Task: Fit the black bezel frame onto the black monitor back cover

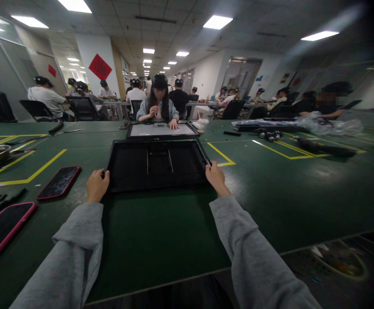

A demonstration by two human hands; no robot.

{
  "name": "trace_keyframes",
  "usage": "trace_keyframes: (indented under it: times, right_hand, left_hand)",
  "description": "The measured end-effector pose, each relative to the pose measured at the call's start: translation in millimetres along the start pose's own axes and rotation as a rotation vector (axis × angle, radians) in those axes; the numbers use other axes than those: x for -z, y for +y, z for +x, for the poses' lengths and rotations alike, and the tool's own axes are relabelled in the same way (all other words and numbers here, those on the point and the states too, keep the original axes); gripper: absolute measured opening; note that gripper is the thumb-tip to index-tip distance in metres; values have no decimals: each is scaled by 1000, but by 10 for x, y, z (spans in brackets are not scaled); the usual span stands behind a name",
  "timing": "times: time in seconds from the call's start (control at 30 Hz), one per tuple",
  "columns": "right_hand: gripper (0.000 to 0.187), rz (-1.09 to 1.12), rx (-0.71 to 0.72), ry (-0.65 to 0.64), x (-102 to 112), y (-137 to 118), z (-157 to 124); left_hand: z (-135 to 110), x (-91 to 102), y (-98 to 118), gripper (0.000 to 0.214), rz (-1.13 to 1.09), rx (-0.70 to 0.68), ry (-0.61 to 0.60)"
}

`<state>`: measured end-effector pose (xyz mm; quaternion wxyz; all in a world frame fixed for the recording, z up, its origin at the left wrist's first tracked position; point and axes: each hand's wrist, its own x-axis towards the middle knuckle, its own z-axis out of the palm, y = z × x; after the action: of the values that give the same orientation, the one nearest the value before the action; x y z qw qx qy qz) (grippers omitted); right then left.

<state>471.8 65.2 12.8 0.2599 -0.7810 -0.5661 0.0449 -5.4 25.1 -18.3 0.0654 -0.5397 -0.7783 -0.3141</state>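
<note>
A wide, shallow black rectangular panel [129, 165] with a raised rim lies on the green table in front of me. Two thin light bars stand out from a recess in its middle; I cannot tell what device it belongs to. My left hand [98, 183] is closed around its left rim, thumb on top. At the opposite side, my right hand [217, 177] grips the right rim with curled fingers. A small dark piece shows by each thumb, too unclear to name. Part of the rim is hidden by my fingers.
Two red-edged phones [59, 182] lie left, near small black parts [4, 201]. Across the table a person [159, 103] has one hand on a grey-faced panel [159, 130]. A plastic cup [201, 124] stands beside it. Clear wrapping [331, 124] and black parts lie right.
</note>
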Motion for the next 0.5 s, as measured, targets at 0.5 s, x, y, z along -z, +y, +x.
trace_keyframes:
  times: [0.5]
  right_hand:
    - [37,23,-15,10,-43,26,31]
  left_hand:
    - [-7,-3,-3,51,-12,-8,13]
